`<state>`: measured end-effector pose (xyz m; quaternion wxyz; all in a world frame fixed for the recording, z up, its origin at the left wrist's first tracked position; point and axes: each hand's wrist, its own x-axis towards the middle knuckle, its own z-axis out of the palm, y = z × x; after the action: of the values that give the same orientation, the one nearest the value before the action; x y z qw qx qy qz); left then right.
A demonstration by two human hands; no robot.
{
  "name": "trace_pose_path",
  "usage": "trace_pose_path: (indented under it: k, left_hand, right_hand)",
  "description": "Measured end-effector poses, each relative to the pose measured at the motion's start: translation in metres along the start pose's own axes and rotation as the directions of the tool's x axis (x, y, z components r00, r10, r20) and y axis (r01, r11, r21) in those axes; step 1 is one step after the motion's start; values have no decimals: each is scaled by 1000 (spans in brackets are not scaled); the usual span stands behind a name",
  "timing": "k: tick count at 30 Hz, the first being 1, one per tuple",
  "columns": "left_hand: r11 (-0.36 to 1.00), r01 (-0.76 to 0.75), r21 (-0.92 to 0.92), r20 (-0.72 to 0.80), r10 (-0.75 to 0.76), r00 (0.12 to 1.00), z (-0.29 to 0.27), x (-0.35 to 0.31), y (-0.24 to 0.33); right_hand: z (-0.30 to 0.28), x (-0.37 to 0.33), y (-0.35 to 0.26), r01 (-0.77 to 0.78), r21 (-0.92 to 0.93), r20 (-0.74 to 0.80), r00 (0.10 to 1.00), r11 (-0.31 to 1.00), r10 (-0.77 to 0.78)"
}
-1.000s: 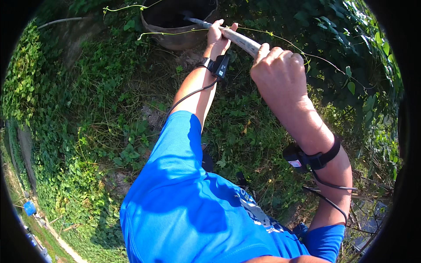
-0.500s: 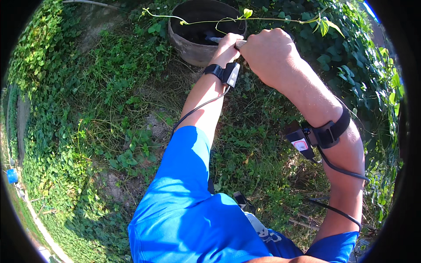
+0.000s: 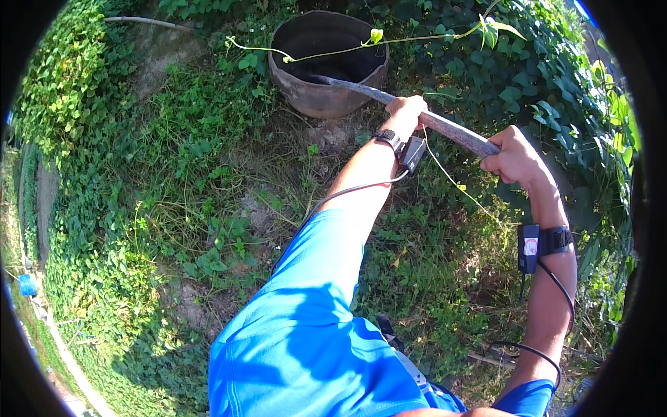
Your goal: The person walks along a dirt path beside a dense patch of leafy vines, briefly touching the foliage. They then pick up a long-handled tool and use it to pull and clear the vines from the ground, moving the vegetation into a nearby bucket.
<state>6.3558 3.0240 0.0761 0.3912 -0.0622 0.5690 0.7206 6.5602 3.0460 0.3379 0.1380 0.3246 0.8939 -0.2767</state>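
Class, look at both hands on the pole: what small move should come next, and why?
Probably a gentle push of the pole by the right hand, with the left hand guiding: the right grips the near end, the left holds farther along, and the far end reaches inside the pot.

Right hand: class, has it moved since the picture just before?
Yes: the right hand is farther from the dark pot, rightward and lower in view.
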Motion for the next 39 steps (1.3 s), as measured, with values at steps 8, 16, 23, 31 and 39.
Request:
trace_pose_path:
  k: [8, 16, 23, 31, 39]
  left_hand:
    - [894, 197, -402, 4, -213, 977, -46, 13, -101]
    - [825, 231, -515, 67, -230, 971, -113, 35, -130]
    - [919, 282, -277, -124, -325, 937, -90, -49, -166]
    - [967, 255, -13, -179, -253, 951, -56, -188, -240]
    - [936, 326, 137, 68, -337, 939, -3, -402, -354]
  right_hand:
    - [114, -134, 106, -129, 364, 32, 991, 922, 127]
    - [175, -317, 134, -256, 507, 19, 958, 823, 287]
    - [236, -427, 169, -314, 587, -28, 913, 746, 406]
    - [346, -587, 252, -291, 510, -203, 874, 809, 442]
    - [470, -802, 343, -680, -30, -569, 614, 732, 547]
